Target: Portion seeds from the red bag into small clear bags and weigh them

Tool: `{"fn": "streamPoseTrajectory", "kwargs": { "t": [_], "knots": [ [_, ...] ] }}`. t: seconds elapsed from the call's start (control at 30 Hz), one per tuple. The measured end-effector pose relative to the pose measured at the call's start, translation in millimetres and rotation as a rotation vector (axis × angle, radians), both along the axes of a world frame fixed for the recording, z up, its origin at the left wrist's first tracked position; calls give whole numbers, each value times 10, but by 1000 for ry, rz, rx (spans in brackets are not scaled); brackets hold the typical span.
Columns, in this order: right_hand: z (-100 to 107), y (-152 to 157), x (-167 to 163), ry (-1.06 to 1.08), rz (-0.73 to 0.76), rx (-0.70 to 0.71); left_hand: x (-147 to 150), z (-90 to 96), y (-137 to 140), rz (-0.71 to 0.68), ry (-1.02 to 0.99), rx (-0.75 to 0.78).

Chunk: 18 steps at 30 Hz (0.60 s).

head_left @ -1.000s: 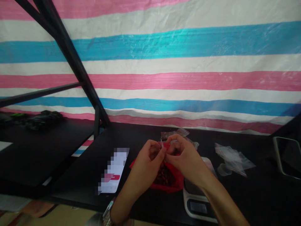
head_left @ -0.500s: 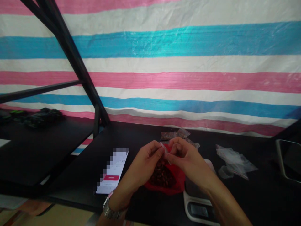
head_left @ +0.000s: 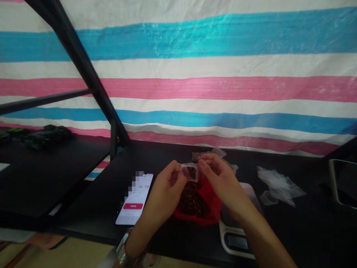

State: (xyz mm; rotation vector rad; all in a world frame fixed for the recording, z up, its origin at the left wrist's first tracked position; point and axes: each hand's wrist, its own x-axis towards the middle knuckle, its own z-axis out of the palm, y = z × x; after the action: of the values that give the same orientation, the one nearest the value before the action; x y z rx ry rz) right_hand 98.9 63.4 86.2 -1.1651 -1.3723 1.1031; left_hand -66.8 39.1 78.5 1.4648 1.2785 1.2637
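Observation:
A small clear zip bag (head_left: 190, 172) is held with its mouth spread between my two hands. My left hand (head_left: 169, 186) pinches its left edge, and a metal watch circles that wrist. On the opposite edge, the fingers of my right hand (head_left: 219, 175) are closed. Directly beneath the hands lies an opened red bag (head_left: 213, 210) full of small dark reddish-brown pieces (head_left: 192, 203), too small to name surely. Partly under my right forearm is a white kitchen scale (head_left: 227, 238) with a dark display.
Filled small bags (head_left: 199, 155) lie behind my hands. Empty clear bags (head_left: 281, 186) and a small clear round cup (head_left: 269, 198) are on the right of the black table (head_left: 92, 216). A lit phone (head_left: 135, 201) lies left; another device (head_left: 344, 182) sits far right. A black metal frame (head_left: 83, 61) rises at left.
The small clear bag, earlier narrow and bunched between my fingertips, is now spread at its mouth. My hands have moved slightly apart. The camera view has shifted a little.

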Motion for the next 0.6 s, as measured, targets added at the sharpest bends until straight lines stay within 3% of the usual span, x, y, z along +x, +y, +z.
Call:
{"fn": "streamPoseTrajectory", "kwargs": {
  "t": [0.13,0.23,0.33,0.47,0.53,0.6],
  "knots": [
    [-48,-20,5,22,111,-221,-110,140,-9,-42,-59,69],
    [-93,-6,54,85,191,-304,-170,151,-34,-111,79,45],
    [-166,51,123,42,155,-199,-249,61,5,-69,365,75],
    [-279,109,178,-143,18,-11,-389,-114,117,156,571,197],
    [-285,100,175,-247,12,46,-439,-172,143,235,589,124],
    [-242,72,161,-326,42,63,-459,-192,137,198,572,-8]
  ]
}}
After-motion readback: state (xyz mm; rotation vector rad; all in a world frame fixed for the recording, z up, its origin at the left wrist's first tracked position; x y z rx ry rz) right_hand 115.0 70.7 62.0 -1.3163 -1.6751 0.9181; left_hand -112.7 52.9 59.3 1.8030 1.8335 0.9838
